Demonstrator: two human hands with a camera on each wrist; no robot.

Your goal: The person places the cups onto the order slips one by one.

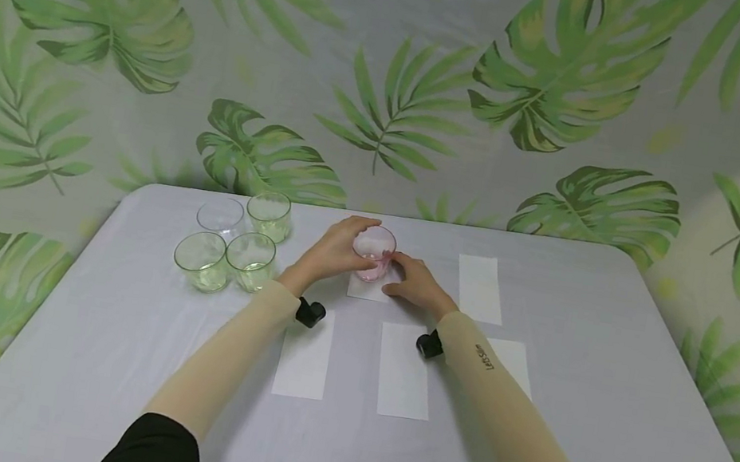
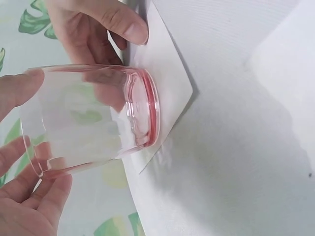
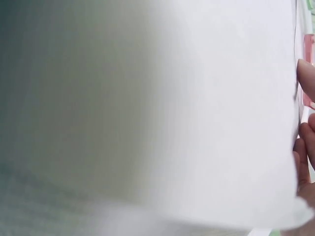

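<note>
A pink-tinted glass [image 1: 374,252] stands upright over a white paper sheet [image 1: 361,289] near the back of the table. My left hand [image 1: 336,248] grips it near the rim, thumb and fingertips on opposite sides, as the left wrist view shows. My right hand [image 1: 421,286] is at the glass's right side, thumb apart from the wall. Some of its fingers show through the glass [image 2: 93,118] close to the base. In the right wrist view, only the fingers [image 3: 307,81] of a hand appear at the right edge, beside a pink strip of glass; a blurred white surface fills most of it.
Left of my left hand stand three green-tinted glasses [image 1: 251,261] and a clear glass [image 1: 219,217], grouped closely. More white sheets lie on the white-covered table [image 1: 125,354]: one at back right [image 1: 481,289], others nearer [image 1: 304,358]. A leaf-patterned cloth [image 1: 443,0] hangs behind.
</note>
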